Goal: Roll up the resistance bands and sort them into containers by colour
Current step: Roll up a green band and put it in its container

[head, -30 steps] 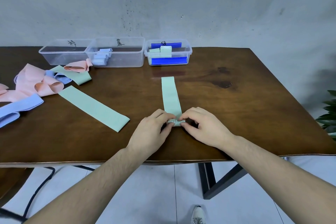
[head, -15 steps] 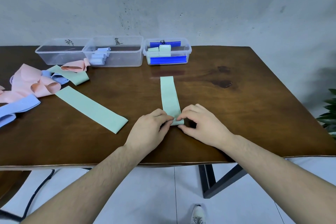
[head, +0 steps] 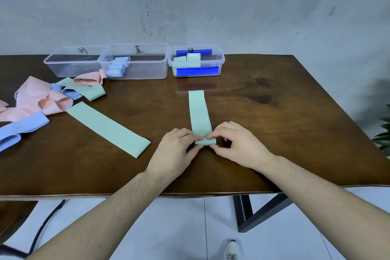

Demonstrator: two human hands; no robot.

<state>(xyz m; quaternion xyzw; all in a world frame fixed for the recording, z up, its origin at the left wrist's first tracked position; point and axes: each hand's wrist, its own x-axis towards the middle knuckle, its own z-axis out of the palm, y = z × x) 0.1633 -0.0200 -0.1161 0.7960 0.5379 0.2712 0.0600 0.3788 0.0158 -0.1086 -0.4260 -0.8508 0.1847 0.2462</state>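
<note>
Left hand: the left hand [head: 176, 148] pinches the near, rolled end of the green band [head: 199, 112] from the left, fingers curled onto the roll.
Right hand: the right hand [head: 238, 145] pinches the same roll from the right, forefinger and thumb closed on it, the other fingers bent above the tabletop [head: 274, 133].
Band being rolled: it lies flat on the tabletop, running away from the person toward the containers; only its near end is wound into a small roll between the two hands.
Containers: three clear ones stand in a row at the far edge. The left container [head: 71, 65] shows no bands, the middle container [head: 135, 62] holds pale blue rolls, the right container [head: 196, 62] holds pale green rolls and dark blue strips.
Second green band [head: 107, 127]: flat, lying diagonally left of the hands.
Loose pile [head: 42, 101]: pink, blue and green bands tangled at the left side of the tabletop.
</note>
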